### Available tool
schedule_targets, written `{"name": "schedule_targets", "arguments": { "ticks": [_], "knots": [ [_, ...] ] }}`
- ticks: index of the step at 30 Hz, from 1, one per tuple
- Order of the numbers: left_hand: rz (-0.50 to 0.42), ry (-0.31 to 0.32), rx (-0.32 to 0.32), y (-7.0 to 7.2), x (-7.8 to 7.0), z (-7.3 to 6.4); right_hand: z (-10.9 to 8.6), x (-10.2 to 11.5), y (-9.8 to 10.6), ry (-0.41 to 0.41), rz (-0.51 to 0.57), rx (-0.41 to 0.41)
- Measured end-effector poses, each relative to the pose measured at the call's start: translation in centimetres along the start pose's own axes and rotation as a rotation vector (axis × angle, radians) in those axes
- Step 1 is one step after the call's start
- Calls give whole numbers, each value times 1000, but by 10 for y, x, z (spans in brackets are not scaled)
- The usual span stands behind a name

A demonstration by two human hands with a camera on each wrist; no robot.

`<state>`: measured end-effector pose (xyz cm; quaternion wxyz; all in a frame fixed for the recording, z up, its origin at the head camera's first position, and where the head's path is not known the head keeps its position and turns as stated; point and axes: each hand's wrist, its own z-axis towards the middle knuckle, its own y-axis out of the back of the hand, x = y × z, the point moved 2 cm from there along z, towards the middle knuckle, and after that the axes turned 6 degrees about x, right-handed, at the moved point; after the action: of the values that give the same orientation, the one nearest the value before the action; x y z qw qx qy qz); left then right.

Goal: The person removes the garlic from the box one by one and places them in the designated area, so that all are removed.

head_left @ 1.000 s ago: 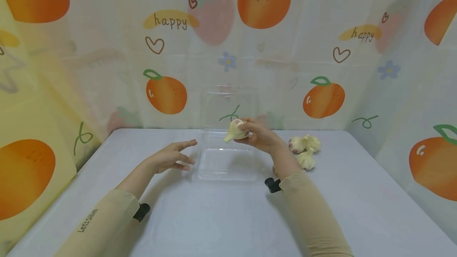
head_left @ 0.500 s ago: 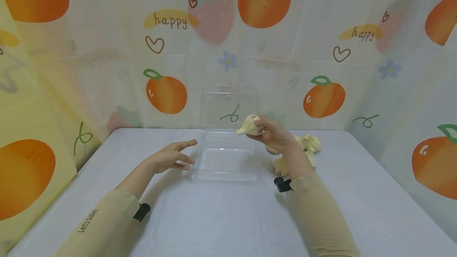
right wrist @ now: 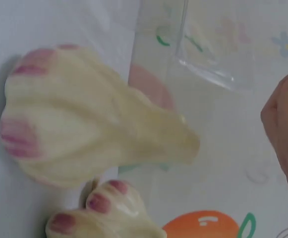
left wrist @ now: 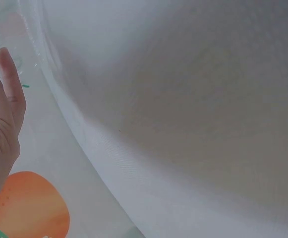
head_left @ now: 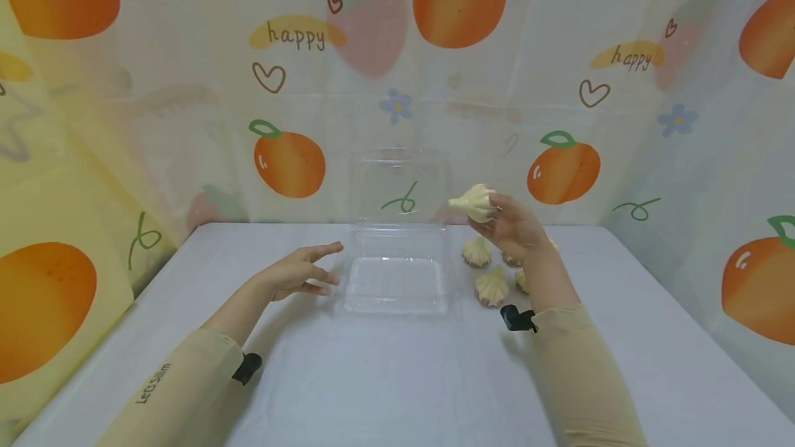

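Note:
My right hand [head_left: 518, 226] pinches a pale garlic bulb [head_left: 475, 203] by its root end, stem pointing left, in the air above the table. Below it, several more garlic bulbs [head_left: 492, 287] lie on the cloth, some partly hidden by the wrist. One of these, a garlic bulb with purple patches [right wrist: 84, 119], fills much of the right wrist view, where the right hand [right wrist: 285, 126] shows at the edge. To the left stands a clear plastic clamshell box [head_left: 394, 288], its lid [head_left: 400, 178] raised. The left hand [head_left: 298, 273] hovers by the box's left side, fingers extended, holding nothing.
A white cloth [head_left: 360, 378] covers the table. Behind it hangs a fruit-patterned curtain [head_left: 186, 123], with matching side curtains. Both sleeves carry a small black wrist camera [head_left: 518, 319].
My right hand has moved from above the box to the right and slightly up, still holding the garlic bulb. The bulbs beneath have come into view. My left hand stays put.

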<state>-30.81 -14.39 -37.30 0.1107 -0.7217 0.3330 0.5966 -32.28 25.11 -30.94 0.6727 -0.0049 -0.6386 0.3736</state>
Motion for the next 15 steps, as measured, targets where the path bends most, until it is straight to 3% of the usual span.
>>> {"name": "schedule_targets", "arguments": {
  "ticks": [7,15],
  "knots": [
    [-4,1,0,-1,0,-1,-16,17,20,77,51,128],
    [-13,-3,0,0,0,-1,-40,38,54,134,25,108]
  ]
}}
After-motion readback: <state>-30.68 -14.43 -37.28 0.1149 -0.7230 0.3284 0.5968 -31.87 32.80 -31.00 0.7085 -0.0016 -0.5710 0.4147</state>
